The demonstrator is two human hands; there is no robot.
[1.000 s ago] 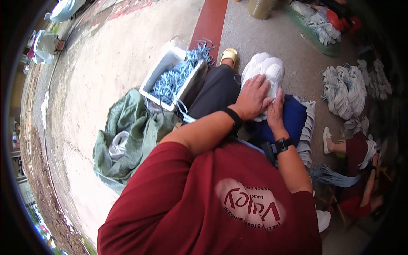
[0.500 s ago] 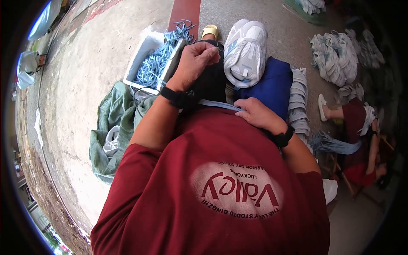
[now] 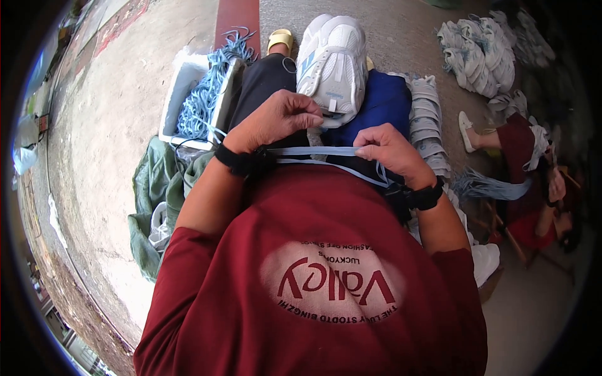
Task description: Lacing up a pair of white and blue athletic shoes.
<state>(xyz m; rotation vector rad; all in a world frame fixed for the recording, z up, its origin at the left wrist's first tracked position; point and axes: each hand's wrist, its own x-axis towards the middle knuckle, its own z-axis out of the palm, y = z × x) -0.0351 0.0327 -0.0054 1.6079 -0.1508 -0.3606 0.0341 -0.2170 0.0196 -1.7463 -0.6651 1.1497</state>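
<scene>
shoe: white, with pale blue accents
lace: pale blue, a flat strip
shirt: dark red, with a pale round print on the chest
wristbands: black, on both wrists
cushion: deep blue
box: white, filled with light blue laces
cloth: dull green
sandal: yellow
ground: pale grey concrete, with a red-brown strip

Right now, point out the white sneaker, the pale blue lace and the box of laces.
white sneaker (image 3: 332,59), head view, on its upper.
pale blue lace (image 3: 313,151), head view, mid-span between the hands.
box of laces (image 3: 177,94), head view, on its white wall.
</scene>
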